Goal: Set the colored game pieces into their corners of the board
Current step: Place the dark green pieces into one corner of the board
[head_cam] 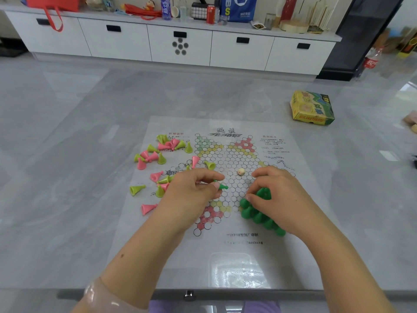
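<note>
Fingers (215,185) of the left hand (191,188) pinch one dark green plastic cone piece (222,186), ready to pass; right hand (277,197) grips another (262,194), seating it beside the green cluster (259,216) in the printed paper board's (293,222) near-right corner.

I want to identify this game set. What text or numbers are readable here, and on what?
"46": yellow-green box on the table.
"SULIAOTIAOQI": lower edge of that box, faint.
"跳棋": title at the top of the paper board.
"TBS": blue bag on the cabinet, partly cut off.
The board's red headings and small print are too blurred to read.
</note>
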{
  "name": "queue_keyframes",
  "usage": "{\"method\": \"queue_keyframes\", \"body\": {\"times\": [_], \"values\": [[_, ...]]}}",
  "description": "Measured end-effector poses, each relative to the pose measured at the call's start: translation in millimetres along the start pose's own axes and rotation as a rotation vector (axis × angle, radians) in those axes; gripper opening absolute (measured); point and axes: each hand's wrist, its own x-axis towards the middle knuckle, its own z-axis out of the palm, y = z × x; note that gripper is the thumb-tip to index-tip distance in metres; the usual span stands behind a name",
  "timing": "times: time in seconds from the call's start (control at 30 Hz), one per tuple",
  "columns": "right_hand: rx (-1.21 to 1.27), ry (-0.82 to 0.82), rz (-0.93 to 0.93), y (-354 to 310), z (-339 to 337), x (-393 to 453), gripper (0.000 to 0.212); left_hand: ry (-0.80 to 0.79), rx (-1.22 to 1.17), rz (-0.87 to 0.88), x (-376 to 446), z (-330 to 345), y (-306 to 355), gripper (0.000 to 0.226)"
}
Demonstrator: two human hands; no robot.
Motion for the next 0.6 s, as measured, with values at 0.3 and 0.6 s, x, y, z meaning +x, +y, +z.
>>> {"method": "queue_keyframes", "body": {"times": [0.3,0.6], "values": [[-0.006,-0.017,0.0,0.0,-1.1,-0.4,0.008,0.006,0.008,-0.003,0.3,-0.3,-0.8,0.021],[0.23,0.139,-0.141,-8.7,-1.7,-2.1,0.011,-0.045,-0.119,-0.023,-2.6,2.7,0.3,0.02]]}}
